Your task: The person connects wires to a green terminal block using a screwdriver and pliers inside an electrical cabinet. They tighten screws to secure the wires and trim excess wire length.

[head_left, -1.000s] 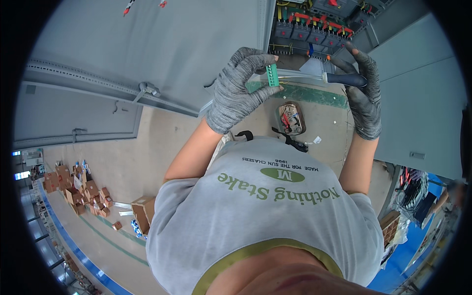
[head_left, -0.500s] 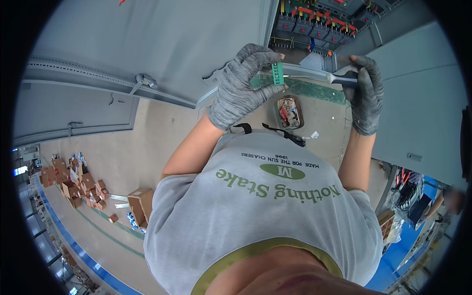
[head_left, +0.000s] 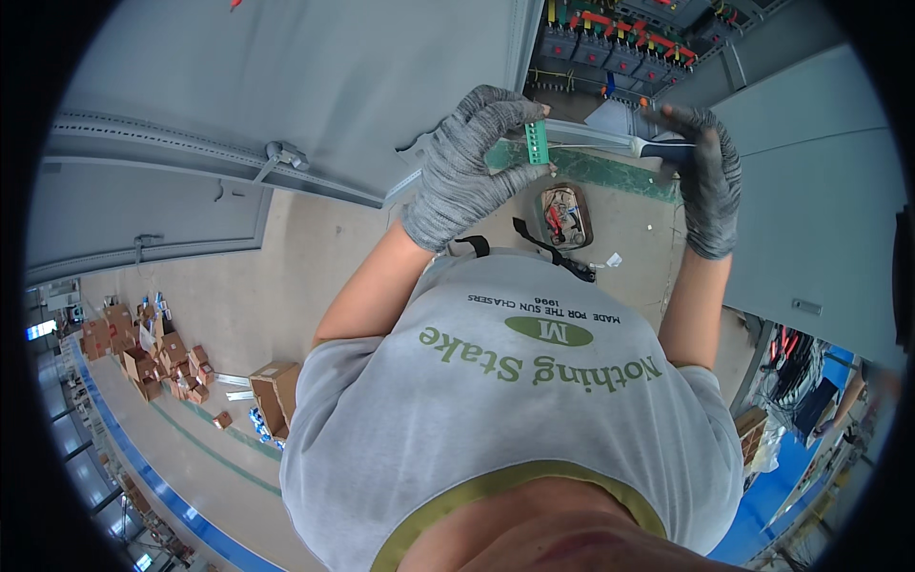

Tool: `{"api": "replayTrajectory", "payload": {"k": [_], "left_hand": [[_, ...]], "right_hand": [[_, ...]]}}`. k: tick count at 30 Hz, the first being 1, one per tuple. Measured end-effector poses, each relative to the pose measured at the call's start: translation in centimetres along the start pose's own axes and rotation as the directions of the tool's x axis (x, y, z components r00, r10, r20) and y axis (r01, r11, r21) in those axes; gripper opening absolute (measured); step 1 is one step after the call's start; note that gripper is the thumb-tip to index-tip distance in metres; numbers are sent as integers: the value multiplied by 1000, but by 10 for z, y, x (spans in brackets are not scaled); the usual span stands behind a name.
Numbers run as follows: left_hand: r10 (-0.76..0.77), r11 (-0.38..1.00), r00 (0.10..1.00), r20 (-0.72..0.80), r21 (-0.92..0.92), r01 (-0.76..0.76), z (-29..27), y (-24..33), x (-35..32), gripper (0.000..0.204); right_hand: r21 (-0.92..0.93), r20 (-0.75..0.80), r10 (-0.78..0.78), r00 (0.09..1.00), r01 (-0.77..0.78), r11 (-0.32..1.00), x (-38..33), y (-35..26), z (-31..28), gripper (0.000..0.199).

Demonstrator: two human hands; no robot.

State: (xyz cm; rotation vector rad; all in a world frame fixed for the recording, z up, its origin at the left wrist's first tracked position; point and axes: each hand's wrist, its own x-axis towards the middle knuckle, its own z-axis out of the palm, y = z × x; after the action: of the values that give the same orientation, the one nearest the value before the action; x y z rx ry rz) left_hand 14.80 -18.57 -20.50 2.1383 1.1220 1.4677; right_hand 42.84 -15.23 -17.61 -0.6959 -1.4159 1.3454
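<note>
A green terminal block (head_left: 537,142) with a row of openings is pinched upright between the thumb and fingers of my left hand (head_left: 467,167), which wears a grey knit glove with bare fingertips. In my right hand (head_left: 710,181), gloved the same way, is a screwdriver (head_left: 658,148) with a white and dark blue handle. Its thin shaft points left and its tip meets the side of the block; whether the tip sits inside an opening is too small to tell. The right fingers curl around the handle's end, with the fingertips blurred.
Beyond my hands stands an open electrical cabinet (head_left: 620,62) with breakers and red busbars. Large grey door panels (head_left: 286,86) flank it. On the floor below sits a box of tools (head_left: 563,217). Cardboard boxes (head_left: 157,353) lie at left; another person's arm (head_left: 843,400) shows at far right.
The fingers of my right hand have shifted around the screwdriver handle, and the handle has turned or moved slightly. The terminal block is tilted a little differently in my left hand.
</note>
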Motion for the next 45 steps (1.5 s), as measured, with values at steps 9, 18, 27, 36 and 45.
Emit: {"api": "replayTrajectory", "payload": {"k": [9,18,27,36,45], "left_hand": [[29,999,1000,-4,-15,-29,-1,0,1,53],[6,999,1000,14,34,-6,-1,2,-1,52],[-138,990,990,-36,-27,137,-2,5,-6,54],[-162,981,986,-40,-112,157,-3,-5,-11,54],[-140,990,990,-8,0,140,-5,7,-7,55]], "right_hand": [[-29,-126,176,976,-181,983,1,-1,-5,56],[-67,-169,64,984,-77,995,-1,-5,4,57],[-228,-106,-19,994,-6,974,-4,-4,8,33],[-208,1,41,999,-40,977,-5,-1,7,34],[-6,-90,70,993,-71,997,2,18,4,47]]}}
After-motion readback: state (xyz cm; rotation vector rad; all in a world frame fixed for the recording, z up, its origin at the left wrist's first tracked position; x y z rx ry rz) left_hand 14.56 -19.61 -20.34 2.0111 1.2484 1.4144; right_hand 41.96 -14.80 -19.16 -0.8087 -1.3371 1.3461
